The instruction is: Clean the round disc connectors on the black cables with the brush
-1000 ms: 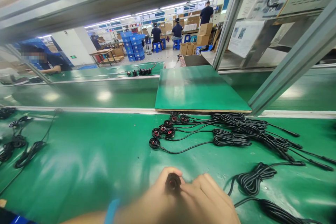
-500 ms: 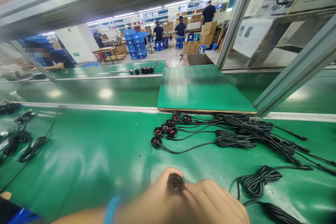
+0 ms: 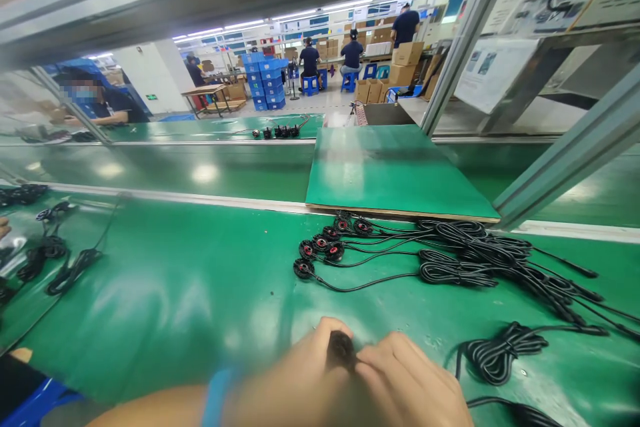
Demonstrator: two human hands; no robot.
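Note:
At the bottom middle, my left hand (image 3: 305, 363), with a blue band at the wrist, is closed round a small round black part (image 3: 342, 349). My right hand (image 3: 407, 380) pinches at the right edge of this part; what lies between its fingertips is too blurred to make out. A bundled black cable (image 3: 503, 350) lies on the green bench to the right of my right hand. Farther back are several black disc-shaped parts with red centres (image 3: 320, 243), their cables (image 3: 465, 247) coiled and tied to the right.
A raised green board (image 3: 400, 170) stands behind the discs, beside a slanted metal post (image 3: 565, 133). More black cables (image 3: 75, 270) lie at the left. A co-worker (image 3: 113, 103) sits across the bench. Blue crates (image 3: 265, 80) and several people are farther back.
The view has shifted slightly, so the bench and cables appear a little farther right. The black part has turned in my hands, and its red centre no longer shows clearly.

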